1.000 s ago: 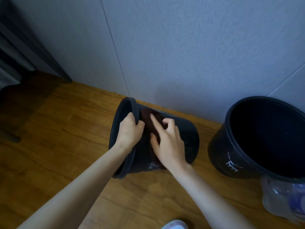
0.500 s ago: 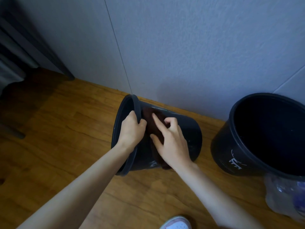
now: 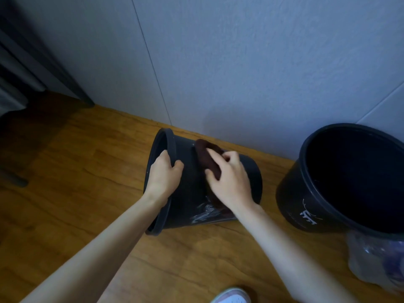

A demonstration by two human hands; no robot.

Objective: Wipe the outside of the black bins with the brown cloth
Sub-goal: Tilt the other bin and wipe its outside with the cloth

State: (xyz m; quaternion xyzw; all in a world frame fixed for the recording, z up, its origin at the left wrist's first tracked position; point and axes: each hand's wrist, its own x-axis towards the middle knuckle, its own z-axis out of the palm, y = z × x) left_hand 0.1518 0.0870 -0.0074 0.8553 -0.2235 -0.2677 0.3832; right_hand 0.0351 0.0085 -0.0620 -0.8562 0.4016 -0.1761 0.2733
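A black bin (image 3: 190, 189) lies on its side on the wooden floor, its mouth facing left, close to the wall. My left hand (image 3: 164, 178) grips the bin's rim, fingers curled over the edge. My right hand (image 3: 229, 182) holds the brown cloth (image 3: 207, 159) against the bin's upper outside wall, thumb and fingers curled on the cloth. The cloth drapes over the bin and runs down under my palm. A second black bin (image 3: 306, 206) stands upright at the right, open and dark inside, with a white mark on its side.
A grey wall (image 3: 240, 73) runs just behind both bins. A clear plastic bag (image 3: 376, 261) lies in front of the upright bin. A white shoe tip (image 3: 231, 297) shows at the bottom edge. Dark furniture (image 3: 19, 79) stands at the far left.
My right hand's fingers have curled from straight onto the cloth, and the cloth now bunches higher on the bin wall. The left hand keeps its grip on the rim.
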